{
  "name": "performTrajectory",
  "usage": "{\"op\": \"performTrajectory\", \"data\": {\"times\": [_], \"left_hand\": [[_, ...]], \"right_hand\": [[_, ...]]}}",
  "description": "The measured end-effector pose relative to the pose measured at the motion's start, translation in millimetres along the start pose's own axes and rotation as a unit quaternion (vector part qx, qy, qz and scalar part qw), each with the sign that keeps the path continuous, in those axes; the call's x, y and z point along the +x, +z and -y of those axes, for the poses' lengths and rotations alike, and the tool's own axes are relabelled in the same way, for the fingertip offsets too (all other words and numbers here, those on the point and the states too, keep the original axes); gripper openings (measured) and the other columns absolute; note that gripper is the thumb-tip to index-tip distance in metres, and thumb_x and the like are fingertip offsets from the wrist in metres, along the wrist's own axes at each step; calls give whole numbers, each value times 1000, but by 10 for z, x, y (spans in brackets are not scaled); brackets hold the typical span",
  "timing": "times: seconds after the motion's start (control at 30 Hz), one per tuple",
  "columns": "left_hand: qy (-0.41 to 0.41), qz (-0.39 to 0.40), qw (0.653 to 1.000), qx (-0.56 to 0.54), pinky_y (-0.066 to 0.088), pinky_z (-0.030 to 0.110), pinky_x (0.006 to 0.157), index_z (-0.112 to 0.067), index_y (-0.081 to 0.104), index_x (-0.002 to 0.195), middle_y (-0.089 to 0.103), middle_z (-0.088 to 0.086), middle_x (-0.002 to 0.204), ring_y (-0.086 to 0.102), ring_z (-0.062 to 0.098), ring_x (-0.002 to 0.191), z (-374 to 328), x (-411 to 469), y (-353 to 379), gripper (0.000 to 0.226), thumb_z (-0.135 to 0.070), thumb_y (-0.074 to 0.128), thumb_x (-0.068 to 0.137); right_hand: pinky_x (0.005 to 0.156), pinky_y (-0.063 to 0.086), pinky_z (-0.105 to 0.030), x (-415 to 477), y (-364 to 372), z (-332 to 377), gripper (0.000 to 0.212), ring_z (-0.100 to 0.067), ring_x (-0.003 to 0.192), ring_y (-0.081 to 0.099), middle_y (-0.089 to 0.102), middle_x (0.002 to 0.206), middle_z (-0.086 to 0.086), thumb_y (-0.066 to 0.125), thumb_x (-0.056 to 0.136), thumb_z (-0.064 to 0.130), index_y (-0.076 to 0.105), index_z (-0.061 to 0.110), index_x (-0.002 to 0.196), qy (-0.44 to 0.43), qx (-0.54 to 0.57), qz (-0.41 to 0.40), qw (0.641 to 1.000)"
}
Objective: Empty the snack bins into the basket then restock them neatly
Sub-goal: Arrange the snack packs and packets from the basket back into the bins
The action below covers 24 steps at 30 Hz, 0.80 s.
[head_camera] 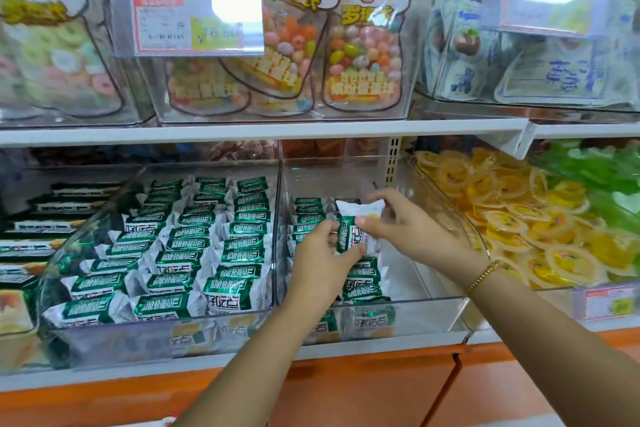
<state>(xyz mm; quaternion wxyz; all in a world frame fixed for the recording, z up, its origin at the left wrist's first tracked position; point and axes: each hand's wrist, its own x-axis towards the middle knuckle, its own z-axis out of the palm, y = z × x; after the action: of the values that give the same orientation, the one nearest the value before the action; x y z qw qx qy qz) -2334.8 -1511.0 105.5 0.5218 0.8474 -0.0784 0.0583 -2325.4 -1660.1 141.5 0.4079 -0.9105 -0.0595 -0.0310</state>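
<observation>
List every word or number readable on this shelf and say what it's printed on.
"16.8", yen sign before, last digit blurred: price tag on the upper candy bin.
"罗班长", probably: fox-topped candy bags.
Green snack packets, held packet: Chinese print upside down, not legible.
Upper right tag, lower right tag, blue-printed bags: blurred.

Bright shop lighting, edges blurring.
Overhead light is glaring off the price label holder (235, 10); candy bags (362, 55) above are blurring; the shelf edge (263, 132) is bowing slightly.
</observation>
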Motion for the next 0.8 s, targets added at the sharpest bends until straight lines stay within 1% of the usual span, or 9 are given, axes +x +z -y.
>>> {"op": "performTrajectory", "data": {"times": [0.1,0.2,0.3,0.37,0.43,0.53,0.6,0.73,0.8], "left_hand": [[54,-10,997,56,36,17,77,-19,54,129,58,-7,119,53,7,93,-24,6,37,46,-27,69,86],[93,-25,992,83,35,12,70,-19,55,122,60,-8,110,51,2,78,-56,18,74,41,-24,70,84],[98,-22,989,112,37,11,76,-18,42,133,56,-6,118,57,7,97,-14,15,77,51,-25,65,89],[96,31,979,176,39,19,86,-15,33,141,49,0,136,53,14,114,25,-4,104,57,-30,58,93],[83,96,962,242,40,27,96,-13,36,141,44,5,142,47,19,123,47,-18,132,56,-38,53,95],[53,131,952,273,48,32,89,-11,50,130,53,8,127,54,22,107,74,-3,157,49,-44,49,94],[49,124,951,279,48,31,83,-10,54,123,56,7,118,56,22,99,93,5,161,45,-44,49,94],[59,111,950,285,45,28,84,-9,53,124,55,6,119,55,20,101,103,-5,180,43,-40,49,95],[63,100,952,282,45,26,75,-9,58,112,58,7,107,55,18,86,124,6,187,34,-37,48,95]], "right_hand": [[95,39,-25,14,-182,-8,62,-10,116,47,52,130,10,72,80,37,43,32,135,-136,-175,10,975],[89,43,-28,37,-224,22,48,-13,109,54,61,120,9,69,83,39,54,31,128,-182,-354,57,915],[74,46,-28,116,-250,7,37,-18,97,62,67,106,3,67,84,42,61,24,116,-132,-421,44,897],[70,47,-29,261,-304,-46,33,-22,92,62,67,102,-4,63,87,40,60,18,111,-59,-469,-5,881],[69,46,-28,454,-347,-123,30,-25,91,61,65,103,-7,60,90,33,58,12,110,11,-483,-39,875],[71,47,-28,737,-288,-206,30,-27,97,62,63,111,-11,56,92,20,55,6,119,81,-498,-35,862],[80,47,-31,892,-196,-202,29,-29,106,59,60,118,-13,51,94,15,55,5,121,70,-533,-22,843],[85,43,-28,1176,-107,-299,27,-29,112,56,60,121,-13,54,93,16,59,6,117,68,-550,14,832],[85,45,-29,1276,-84,-396,23,-26,105,60,64,112,-7,62,88,23,63,10,108,57,-548,17,834]]}}
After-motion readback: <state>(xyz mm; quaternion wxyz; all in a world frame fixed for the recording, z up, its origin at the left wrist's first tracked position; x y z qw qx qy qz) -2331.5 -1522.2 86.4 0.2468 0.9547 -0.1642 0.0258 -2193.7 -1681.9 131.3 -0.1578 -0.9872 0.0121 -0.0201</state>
